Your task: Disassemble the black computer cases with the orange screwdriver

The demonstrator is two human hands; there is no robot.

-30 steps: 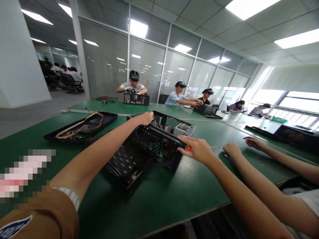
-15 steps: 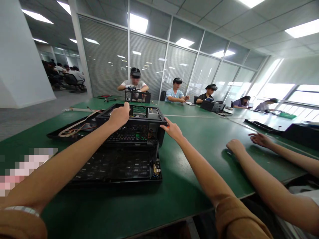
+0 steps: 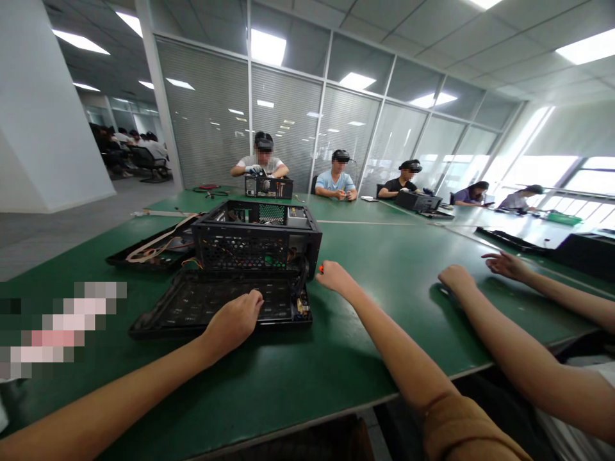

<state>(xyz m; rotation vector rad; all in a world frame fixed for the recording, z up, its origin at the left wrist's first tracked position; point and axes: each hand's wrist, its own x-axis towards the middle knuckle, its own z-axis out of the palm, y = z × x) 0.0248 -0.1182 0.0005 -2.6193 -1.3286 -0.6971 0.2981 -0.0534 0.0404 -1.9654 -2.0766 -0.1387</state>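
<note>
A black computer case [image 3: 254,250] stands on the green table, its upper side uncovered so that the inside shows. Flat in front of it lies a black panel [image 3: 192,294], with small metal ports at its right end. My left hand [image 3: 235,323] is over the near edge of this panel, fingers curled closed; whether they grip anything is hidden. Just right of the case, my right hand [image 3: 337,280] is closed around a small thing with an orange end [image 3: 321,269], most of it covered by my fingers.
Left of the case lies another black panel [image 3: 154,246] with cables on it. To my right are a neighbour's forearms and hands [image 3: 456,280]. Several people sit across the table, one behind an open case [image 3: 268,187]. A blurred patch [image 3: 72,330] lies at the left.
My left hand has come off the case top, down and towards me over the panel. My right hand has left the case's corner, lowered slightly and closed.
</note>
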